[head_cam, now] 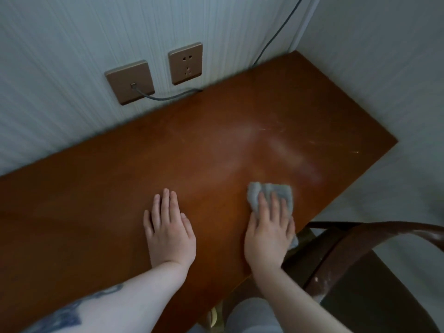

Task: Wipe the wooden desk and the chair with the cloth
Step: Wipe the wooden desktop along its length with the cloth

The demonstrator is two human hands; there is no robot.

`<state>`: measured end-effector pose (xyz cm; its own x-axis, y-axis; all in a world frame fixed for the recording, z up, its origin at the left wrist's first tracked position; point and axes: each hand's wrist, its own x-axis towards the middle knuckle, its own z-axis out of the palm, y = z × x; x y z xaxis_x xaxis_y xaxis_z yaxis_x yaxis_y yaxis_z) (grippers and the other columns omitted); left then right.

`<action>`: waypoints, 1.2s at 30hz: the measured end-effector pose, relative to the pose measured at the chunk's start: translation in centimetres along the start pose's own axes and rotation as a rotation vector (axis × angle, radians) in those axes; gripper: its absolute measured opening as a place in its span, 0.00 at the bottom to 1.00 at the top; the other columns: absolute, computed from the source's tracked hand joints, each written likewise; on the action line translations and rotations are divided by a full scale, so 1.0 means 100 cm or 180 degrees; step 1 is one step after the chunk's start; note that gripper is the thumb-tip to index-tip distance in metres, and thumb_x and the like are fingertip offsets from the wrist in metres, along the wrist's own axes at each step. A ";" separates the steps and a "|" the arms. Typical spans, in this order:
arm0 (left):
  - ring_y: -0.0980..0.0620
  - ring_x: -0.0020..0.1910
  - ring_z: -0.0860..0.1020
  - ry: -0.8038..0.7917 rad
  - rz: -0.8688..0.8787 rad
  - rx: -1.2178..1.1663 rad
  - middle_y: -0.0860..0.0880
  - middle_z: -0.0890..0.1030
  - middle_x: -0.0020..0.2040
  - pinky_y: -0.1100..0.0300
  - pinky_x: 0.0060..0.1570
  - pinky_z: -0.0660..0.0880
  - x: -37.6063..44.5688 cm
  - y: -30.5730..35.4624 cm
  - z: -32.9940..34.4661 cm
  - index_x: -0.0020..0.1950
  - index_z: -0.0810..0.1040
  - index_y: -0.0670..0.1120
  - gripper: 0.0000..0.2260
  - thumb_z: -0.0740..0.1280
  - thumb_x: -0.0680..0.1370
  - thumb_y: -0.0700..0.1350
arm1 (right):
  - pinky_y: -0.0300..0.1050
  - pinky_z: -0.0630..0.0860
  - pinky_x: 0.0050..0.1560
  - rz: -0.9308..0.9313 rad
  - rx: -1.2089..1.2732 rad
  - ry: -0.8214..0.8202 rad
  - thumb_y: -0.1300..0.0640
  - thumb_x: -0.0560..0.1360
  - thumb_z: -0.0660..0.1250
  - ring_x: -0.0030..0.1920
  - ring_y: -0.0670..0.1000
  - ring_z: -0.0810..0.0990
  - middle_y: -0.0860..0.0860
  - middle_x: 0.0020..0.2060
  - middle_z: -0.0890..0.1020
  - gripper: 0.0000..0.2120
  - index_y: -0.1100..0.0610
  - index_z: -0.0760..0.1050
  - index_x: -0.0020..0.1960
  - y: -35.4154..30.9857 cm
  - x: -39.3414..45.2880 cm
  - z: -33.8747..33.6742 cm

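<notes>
Cloth [271, 197] lies near the wooden counter's [120, 200] front edge under the flat, unclenched right hand [268, 233], the left hand [169, 233] resting flat and released beside it; desk-wiping seems underway, next sweeping unwiped wood before the chair [374, 239].

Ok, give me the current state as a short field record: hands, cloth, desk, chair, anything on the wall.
left hand: flat on the wooden desk, fingers straight, holds nothing
right hand: fingers straight, presses the grey cloth onto the desk near its front edge
desk: dull streaks beyond the cloth
chair: at right, beside the desk, untouched
wall: power socket, data socket with grey cable plugged in
</notes>
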<state>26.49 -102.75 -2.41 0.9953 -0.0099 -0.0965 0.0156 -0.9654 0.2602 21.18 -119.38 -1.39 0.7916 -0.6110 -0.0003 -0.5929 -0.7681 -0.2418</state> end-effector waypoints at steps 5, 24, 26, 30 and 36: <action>0.49 0.77 0.57 -0.0001 -0.0029 -0.0034 0.49 0.62 0.77 0.46 0.75 0.54 0.001 -0.002 -0.001 0.76 0.63 0.46 0.25 0.47 0.79 0.47 | 0.55 0.52 0.76 -0.2828 -0.0080 -0.0906 0.46 0.80 0.51 0.77 0.49 0.56 0.44 0.75 0.64 0.23 0.44 0.64 0.75 -0.049 0.004 0.011; 0.43 0.71 0.65 0.0337 -0.0629 -0.0396 0.46 0.70 0.72 0.46 0.70 0.62 0.069 0.008 -0.022 0.71 0.71 0.45 0.21 0.63 0.77 0.43 | 0.57 0.50 0.77 -0.1286 -0.0080 -0.0761 0.49 0.83 0.52 0.78 0.49 0.47 0.46 0.78 0.56 0.24 0.45 0.55 0.78 -0.037 0.099 0.011; 0.46 0.76 0.56 0.0245 -0.0933 -0.0363 0.47 0.61 0.77 0.48 0.74 0.52 0.089 0.005 -0.021 0.75 0.65 0.47 0.22 0.59 0.80 0.45 | 0.56 0.48 0.77 -0.0923 -0.0134 -0.0539 0.48 0.83 0.50 0.79 0.50 0.45 0.46 0.78 0.55 0.24 0.45 0.55 0.79 -0.037 0.078 0.011; 0.47 0.77 0.53 0.0355 -0.1287 -0.0307 0.48 0.59 0.78 0.46 0.75 0.47 0.106 0.004 -0.014 0.77 0.61 0.48 0.23 0.56 0.81 0.46 | 0.54 0.46 0.77 -0.2893 -0.0123 -0.1209 0.47 0.81 0.52 0.78 0.48 0.47 0.44 0.78 0.57 0.23 0.44 0.61 0.76 -0.068 0.058 0.015; 0.46 0.76 0.56 0.0475 -0.1307 -0.0188 0.48 0.62 0.77 0.44 0.74 0.50 0.106 0.004 -0.007 0.76 0.64 0.47 0.23 0.56 0.80 0.46 | 0.56 0.51 0.77 -0.2992 -0.0105 -0.1206 0.50 0.82 0.56 0.78 0.47 0.50 0.44 0.77 0.60 0.23 0.45 0.62 0.76 -0.073 0.149 0.018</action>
<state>37.14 -103.10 -2.69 0.9082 0.4135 -0.0646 0.4140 -0.8648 0.2842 37.59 -122.53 -1.42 0.9308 0.3404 -0.1330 0.2952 -0.9148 -0.2756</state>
